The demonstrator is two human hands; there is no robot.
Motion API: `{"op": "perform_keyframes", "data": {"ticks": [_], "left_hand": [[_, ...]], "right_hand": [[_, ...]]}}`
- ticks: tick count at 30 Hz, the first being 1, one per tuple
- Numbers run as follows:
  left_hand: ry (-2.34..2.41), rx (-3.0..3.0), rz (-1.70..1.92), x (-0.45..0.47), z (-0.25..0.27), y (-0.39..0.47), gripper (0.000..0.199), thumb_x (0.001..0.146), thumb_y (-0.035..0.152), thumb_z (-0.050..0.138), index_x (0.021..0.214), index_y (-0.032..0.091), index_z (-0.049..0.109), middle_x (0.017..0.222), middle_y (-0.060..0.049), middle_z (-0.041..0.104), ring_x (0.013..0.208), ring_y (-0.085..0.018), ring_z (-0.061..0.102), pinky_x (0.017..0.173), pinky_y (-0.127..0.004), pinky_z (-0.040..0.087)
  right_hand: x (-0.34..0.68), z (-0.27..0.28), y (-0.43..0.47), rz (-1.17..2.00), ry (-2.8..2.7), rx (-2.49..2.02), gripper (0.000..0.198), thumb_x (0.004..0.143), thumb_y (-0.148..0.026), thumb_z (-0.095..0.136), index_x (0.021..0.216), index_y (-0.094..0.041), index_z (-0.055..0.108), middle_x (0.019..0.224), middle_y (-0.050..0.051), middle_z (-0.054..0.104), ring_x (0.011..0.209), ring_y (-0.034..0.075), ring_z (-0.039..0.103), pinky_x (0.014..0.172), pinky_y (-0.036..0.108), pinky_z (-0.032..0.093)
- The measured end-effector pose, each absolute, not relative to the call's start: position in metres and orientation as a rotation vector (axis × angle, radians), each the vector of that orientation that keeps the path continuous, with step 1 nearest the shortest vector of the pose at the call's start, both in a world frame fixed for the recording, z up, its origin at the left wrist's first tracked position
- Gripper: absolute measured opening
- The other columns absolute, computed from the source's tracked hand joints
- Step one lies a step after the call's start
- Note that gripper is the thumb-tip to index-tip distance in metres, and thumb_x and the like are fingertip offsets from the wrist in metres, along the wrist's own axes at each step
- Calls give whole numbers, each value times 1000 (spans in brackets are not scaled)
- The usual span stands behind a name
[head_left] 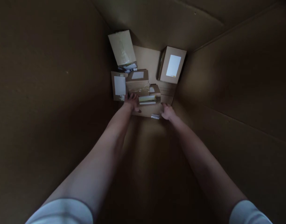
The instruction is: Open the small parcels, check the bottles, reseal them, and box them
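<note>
Both my arms reach down into a deep cardboard box. My left hand has its fingers spread against the near side of a taped carton with a white label on top. Just right of that hand is a smaller carton, with a yellow-and-white label on its near side. My right hand is to the right of this smaller carton, fingers stretched toward its corner and holding nothing I can see. Between the hands, a small shiny strip lies on the box floor.
A taped carton leans in the far left corner, and a labelled carton stands beneath it along the left wall. Another carton with a white label sits at the far right. Tall cardboard walls surround everything; the near part is dark.
</note>
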State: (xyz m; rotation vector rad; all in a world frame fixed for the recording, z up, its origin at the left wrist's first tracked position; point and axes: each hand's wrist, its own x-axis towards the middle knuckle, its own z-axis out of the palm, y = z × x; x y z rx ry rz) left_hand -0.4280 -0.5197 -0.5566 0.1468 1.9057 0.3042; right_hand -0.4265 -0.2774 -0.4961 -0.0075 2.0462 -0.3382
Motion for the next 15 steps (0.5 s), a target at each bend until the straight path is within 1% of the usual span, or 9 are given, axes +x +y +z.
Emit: {"op": "perform_keyframes", "data": {"ticks": [2, 4, 6, 7, 9, 10, 12, 13, 15], "left_hand": [[1879, 152, 312, -415, -558, -518, 115, 60, 51, 76, 151, 15, 17, 157, -16, 16, 145, -37, 2, 112, -59, -8], [1881, 151, 346, -407, -559, -519, 112, 61, 49, 75, 151, 16, 18, 157, -15, 17, 145, -37, 0, 112, -59, -11], [1917, 164, 430, -402, -558, -523, 109, 60, 44, 76, 150, 16, 21, 157, -16, 19, 145, -38, 1, 111, -59, -12], [1952, 170, 503, -400, -558, -527, 105, 61, 41, 75, 149, 16, 23, 156, -15, 20, 145, -37, 2, 112, -58, -11], [2079, 105, 701, -399, -557, -535, 95, 65, 33, 72, 147, 16, 27, 157, -14, 20, 145, -35, 4, 114, -55, -6], [2153, 1, 813, -400, -558, -540, 92, 66, 31, 71, 147, 16, 28, 157, -13, 19, 146, -34, 4, 116, -53, -3], [2228, -326, 1040, -403, -563, -548, 93, 66, 29, 73, 146, 15, 27, 157, -14, 17, 146, -32, 6, 117, -48, 6], [2197, -494, 1160, -406, -567, -550, 96, 63, 30, 75, 145, 14, 28, 156, -15, 21, 145, -32, 11, 117, -47, 11], [2014, -718, 1423, -413, -576, -553, 96, 59, 31, 78, 141, 12, 33, 147, -17, 38, 138, -32, 30, 115, -45, 23]], "right_hand": [[-449, -514, -303, -429, 2103, -76, 77, 75, -19, 69, 144, -15, 35, 152, 18, 28, 139, 32, 32, 114, 45, 29], [-467, -533, -329, -556, 2115, -123, 97, 69, -20, 76, 150, -20, 23, 158, 14, 11, 144, 31, 20, 117, 45, 22], [-479, -551, -351, -677, 2090, -114, 107, 68, -26, 78, 152, -22, 13, 160, 10, 3, 145, 28, 16, 119, 44, 18], [-484, -559, -359, -732, 2077, -99, 109, 68, -30, 78, 152, -23, 9, 160, 9, 3, 145, 27, 17, 119, 44, 17], [-490, -571, -370, -840, 2052, -78, 108, 71, -31, 76, 152, -24, 6, 159, 8, 9, 143, 25, 24, 119, 44, 18], [-492, -574, -372, -890, 2039, -78, 107, 71, -29, 75, 152, -25, 5, 159, 7, 13, 142, 24, 28, 118, 44, 18], [-493, -578, -372, -956, 2012, -84, 107, 70, -22, 74, 152, -26, 5, 156, 7, 23, 138, 23, 35, 118, 43, 21], [-493, -578, -371, -971, 2002, -87, 107, 70, -19, 74, 152, -26, 6, 155, 7, 28, 136, 23, 37, 118, 42, 22], [-490, -576, -366, -982, 1997, -85, 107, 69, -16, 72, 153, -25, 6, 151, 7, 35, 135, 22, 40, 118, 41, 22]]}}
